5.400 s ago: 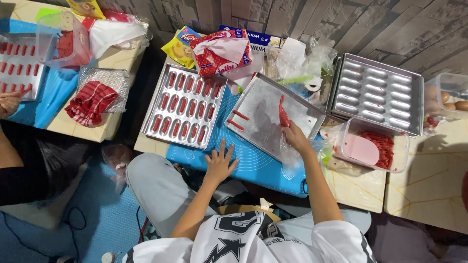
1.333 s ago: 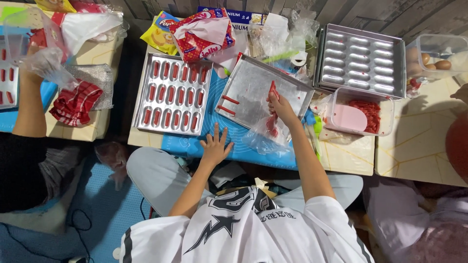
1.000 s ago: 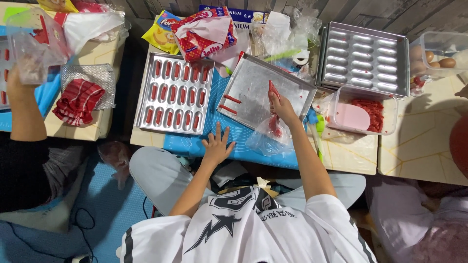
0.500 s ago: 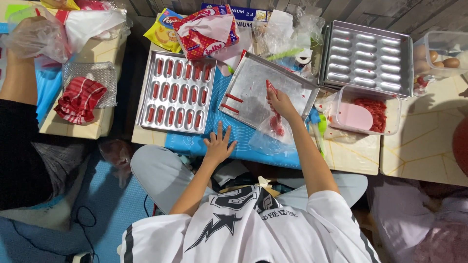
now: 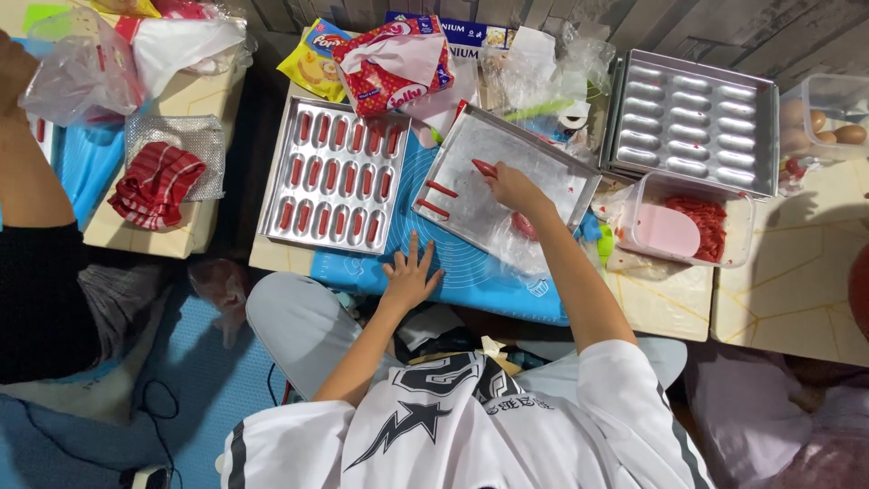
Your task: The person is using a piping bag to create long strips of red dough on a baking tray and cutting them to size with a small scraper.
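Note:
My right hand (image 5: 513, 188) pinches a small red sausage piece (image 5: 484, 167) by its end, just above the flat metal tray (image 5: 552, 167). Two more red pieces (image 5: 441, 189) lie near that tray's left rim. My left hand (image 5: 412, 272) rests flat on the blue silicone mat (image 5: 484, 285) with fingers spread and holds nothing. Left of the flat tray, a metal mould tray (image 5: 270, 195) has a red piece in each of its several hollows.
An empty mould tray (image 5: 692, 122) and a clear tub of red pieces with a pink lid (image 5: 688, 226) stand at the right, with a box of eggs (image 5: 828, 122) beyond. Snack packets and plastic bags crowd the back. Another person at the left lifts a plastic bag (image 5: 77, 77).
My right hand has carried the red piece from the tray's lower right toward its upper left. My left hand has stayed on the mat. The other person's bag has risen.

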